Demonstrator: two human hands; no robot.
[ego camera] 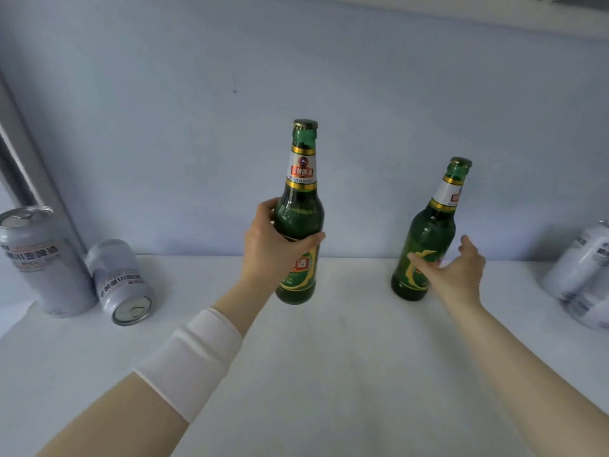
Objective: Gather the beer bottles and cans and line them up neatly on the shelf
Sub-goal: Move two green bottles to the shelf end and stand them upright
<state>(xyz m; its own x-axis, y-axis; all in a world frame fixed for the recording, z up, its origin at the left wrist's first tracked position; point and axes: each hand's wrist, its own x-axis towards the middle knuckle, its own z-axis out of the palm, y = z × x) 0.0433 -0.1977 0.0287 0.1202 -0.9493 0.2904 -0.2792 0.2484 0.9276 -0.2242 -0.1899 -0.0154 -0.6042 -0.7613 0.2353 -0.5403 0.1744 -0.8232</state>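
Two green glass beer bottles stand out on the white shelf (329, 374). My left hand (273, 249) is wrapped around the body of the centre bottle (300, 212), which is upright and looks slightly lifted off the surface. The second bottle (428, 232) stands to the right, leaning a little in this wide view. My right hand (458, 272) is open beside its lower body, thumb touching the label, fingers spread behind it. At the left, one silver can (36, 258) stands upright and another silver can (122, 282) lies on its side.
More silver cans (583, 275) lie at the right edge of the shelf. A pale blue wall (230, 94) closes the back of the shelf. A grey upright post (29, 169) runs along the far left.
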